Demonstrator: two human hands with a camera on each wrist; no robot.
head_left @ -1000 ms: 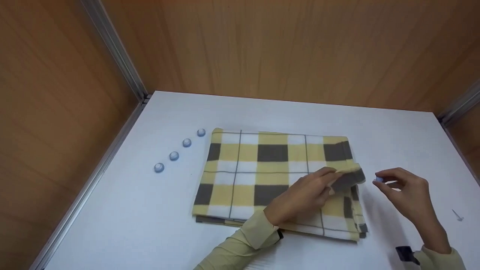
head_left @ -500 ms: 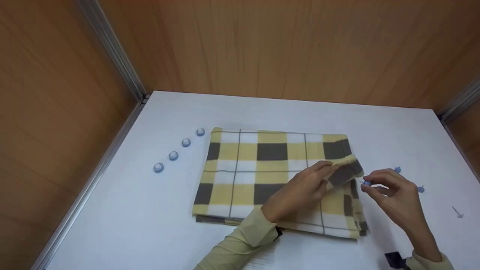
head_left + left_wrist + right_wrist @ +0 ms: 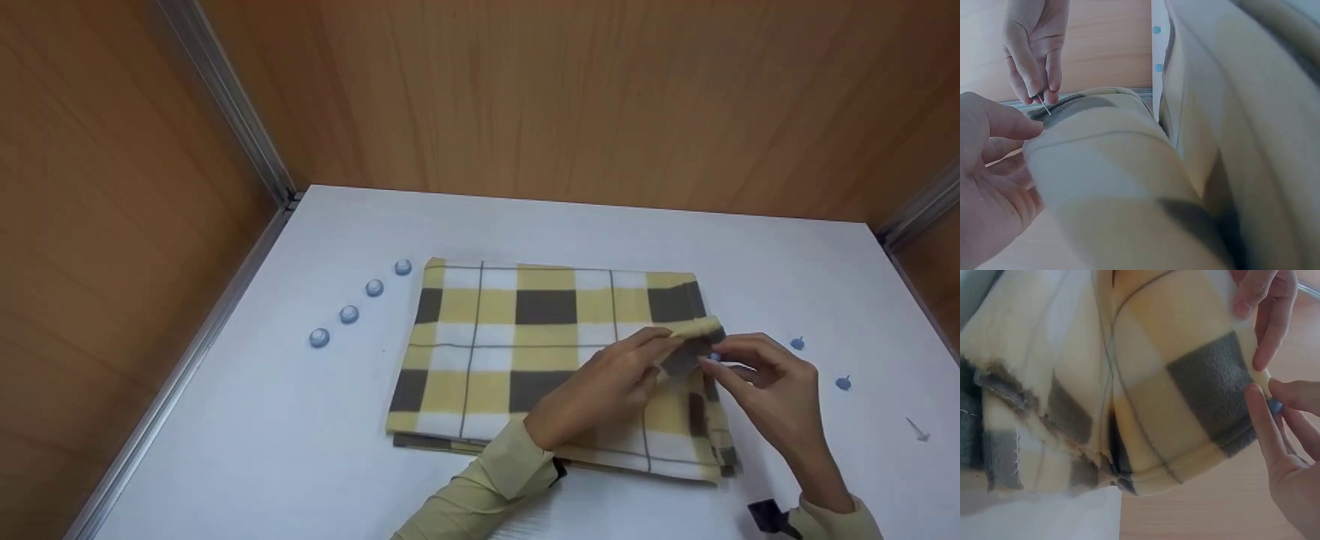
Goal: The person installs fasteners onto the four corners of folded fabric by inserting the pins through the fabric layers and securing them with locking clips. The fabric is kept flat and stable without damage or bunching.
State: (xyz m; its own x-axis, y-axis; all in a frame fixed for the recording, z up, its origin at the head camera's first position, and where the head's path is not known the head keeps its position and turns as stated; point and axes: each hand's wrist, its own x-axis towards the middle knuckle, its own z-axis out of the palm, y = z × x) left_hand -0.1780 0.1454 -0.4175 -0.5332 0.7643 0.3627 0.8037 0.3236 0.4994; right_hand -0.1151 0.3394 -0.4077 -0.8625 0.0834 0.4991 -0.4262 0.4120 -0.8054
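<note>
At 7 o'clock from the middle of the plaid cloth (image 3: 544, 358) lies the left sleeve (image 3: 480, 487); at 4 o'clock is the right sleeve (image 3: 836, 523), a black block (image 3: 769, 516) by its cuff. A pale pin (image 3: 918, 431) rests on the surface (image 3: 225, 420) just past 3 o'clock, its shaft pointing toward 11. At 3 o'clock the right hand (image 3: 776, 390) pinches a blue pin (image 3: 1275, 405) between thumb and finger, at the cloth's lifted edge. In the left wrist view the blue pin's thin shaft slants against a dark patch of the cloth; whether the tip is in the fabric I cannot tell. The left hand (image 3: 604, 382) lies over the cloth, a little toward 4 o'clock of its middle, and pinches that raised edge. The cloth itself is folded in layers on the surface, checked yellow, white and dark grey. From the right hand, one loose pin (image 3: 844, 383) lies at 3 o'clock, a second (image 3: 797, 343) farther off at 1. Four blue domes (image 3: 349, 314) form a slanting row, 9 to 10 o'clock from the cloth's middle, the farthest near its corner. The wooden wall (image 3: 525, 97) stands at 12.
</note>
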